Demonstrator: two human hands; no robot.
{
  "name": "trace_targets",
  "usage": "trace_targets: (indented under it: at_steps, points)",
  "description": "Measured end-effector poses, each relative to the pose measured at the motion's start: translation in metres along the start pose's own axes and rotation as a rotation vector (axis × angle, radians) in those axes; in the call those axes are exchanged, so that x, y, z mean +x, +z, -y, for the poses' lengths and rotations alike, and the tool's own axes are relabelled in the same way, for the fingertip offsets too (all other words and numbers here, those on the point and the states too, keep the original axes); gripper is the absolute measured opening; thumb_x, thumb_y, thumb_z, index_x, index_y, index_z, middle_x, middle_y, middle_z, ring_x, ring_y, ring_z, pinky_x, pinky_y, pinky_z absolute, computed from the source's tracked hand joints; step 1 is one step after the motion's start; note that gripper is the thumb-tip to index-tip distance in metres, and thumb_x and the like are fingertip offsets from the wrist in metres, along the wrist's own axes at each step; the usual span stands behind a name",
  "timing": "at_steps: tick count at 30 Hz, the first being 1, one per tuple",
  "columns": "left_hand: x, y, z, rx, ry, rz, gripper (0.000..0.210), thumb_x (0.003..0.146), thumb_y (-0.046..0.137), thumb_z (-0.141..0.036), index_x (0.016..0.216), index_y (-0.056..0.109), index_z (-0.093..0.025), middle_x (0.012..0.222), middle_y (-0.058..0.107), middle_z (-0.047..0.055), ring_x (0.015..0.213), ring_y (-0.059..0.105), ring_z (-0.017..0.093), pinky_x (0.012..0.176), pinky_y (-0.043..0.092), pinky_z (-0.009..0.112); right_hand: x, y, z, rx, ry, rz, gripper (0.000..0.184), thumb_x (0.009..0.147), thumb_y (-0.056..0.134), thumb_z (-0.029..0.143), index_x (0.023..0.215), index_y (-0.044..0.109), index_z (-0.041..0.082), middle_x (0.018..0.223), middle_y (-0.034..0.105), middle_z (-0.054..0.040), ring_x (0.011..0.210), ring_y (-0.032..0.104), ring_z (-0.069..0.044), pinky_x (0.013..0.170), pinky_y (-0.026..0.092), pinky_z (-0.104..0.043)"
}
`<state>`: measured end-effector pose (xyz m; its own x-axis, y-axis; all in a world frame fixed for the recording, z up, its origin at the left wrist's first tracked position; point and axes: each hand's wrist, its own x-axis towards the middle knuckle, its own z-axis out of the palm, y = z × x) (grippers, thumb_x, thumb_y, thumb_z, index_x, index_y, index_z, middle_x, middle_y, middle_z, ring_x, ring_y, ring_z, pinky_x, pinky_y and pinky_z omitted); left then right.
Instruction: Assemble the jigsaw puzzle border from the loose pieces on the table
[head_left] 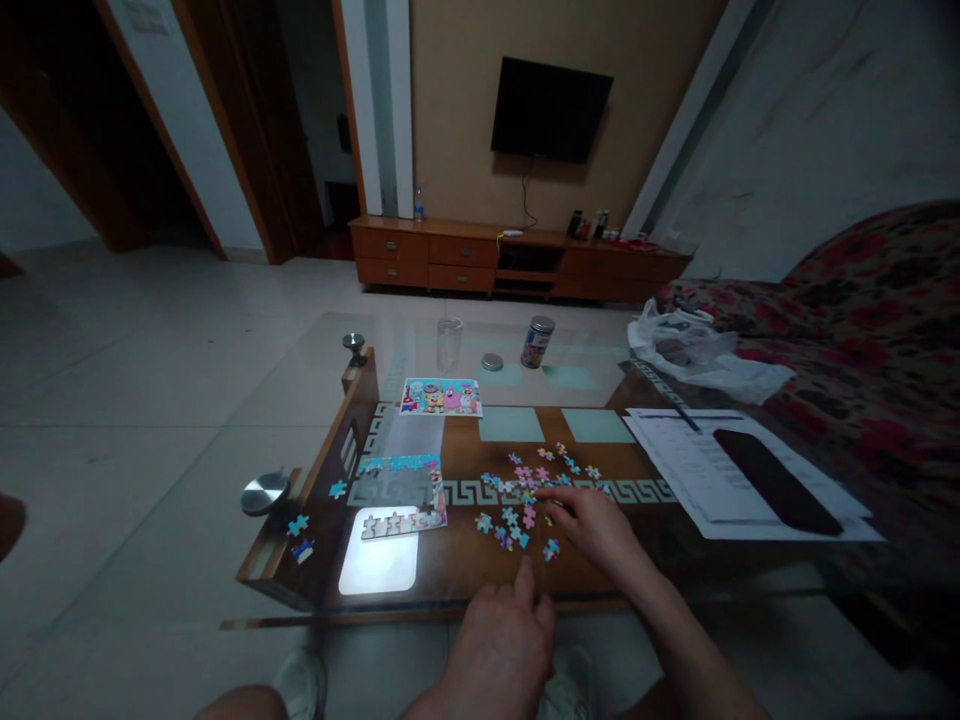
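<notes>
Loose jigsaw pieces [510, 517] lie scattered on a glass-topped table [457, 580]. My right hand [596, 530] reaches in from the right, its index fingertip stretched to a piece at the heap's middle. Whether it only touches that piece is hard to see. My left hand [506, 640] is at the near table edge, index finger pointing forward below the pieces, holding nothing. Left of the heap lies a partly joined puzzle border [405, 525], with top, right and bottom strips. Behind it is a cartoon picture card [441, 397]. A few separate pieces [298, 525] lie far left.
A printed tin [538, 342], its round lid [492, 362] and a clear glass [449, 343] stand at the back. On the right are papers [705, 500], a black phone [776, 480] and a plastic bag [705, 355]. Metal knobs [265, 493] sit along the left side.
</notes>
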<state>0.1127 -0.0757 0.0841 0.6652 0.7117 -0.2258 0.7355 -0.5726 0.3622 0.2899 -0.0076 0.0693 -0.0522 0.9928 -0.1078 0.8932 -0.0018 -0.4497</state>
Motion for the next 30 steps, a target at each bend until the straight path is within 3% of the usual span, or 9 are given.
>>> trace_targets:
  at_steps: [14,23,30]
  points:
    - [0.000,-0.007,-0.001,-0.024,-0.021,0.086,0.038,0.081,0.055,-0.009,0.119,0.060,-0.011,0.143,0.042,0.024,0.103,0.064,0.032,0.084,0.053,0.046,0.001,0.003,-0.004,0.007,-0.003,-0.016,0.030,0.085,0.051,0.023,0.106,0.072,0.024,0.103,0.074,-0.0051,0.096,0.067,-0.023,0.084,0.049,-0.033]
    - [-0.003,-0.012,-0.002,0.008,-0.024,0.086,0.037,0.086,0.046,-0.010,0.122,0.058,-0.011,0.144,0.041,0.022,0.102,0.064,0.031,0.084,0.052,0.044,-0.006,0.007,0.010,0.209,-0.320,0.111,0.029,0.088,0.053,0.020,0.109,0.070,0.028,0.102,0.074,-0.0006,0.091,0.068,-0.018,0.083,0.050,-0.030]
    - [-0.005,-0.006,0.000,0.042,0.008,0.051,0.033,0.088,0.051,-0.016,0.120,0.058,-0.012,0.143,0.043,0.021,0.099,0.065,0.029,0.080,0.055,0.041,-0.004,0.012,0.012,0.159,-0.347,0.167,0.033,0.086,0.052,0.017,0.112,0.069,0.029,0.110,0.071,-0.0011,0.099,0.067,-0.021,0.088,0.050,-0.034]
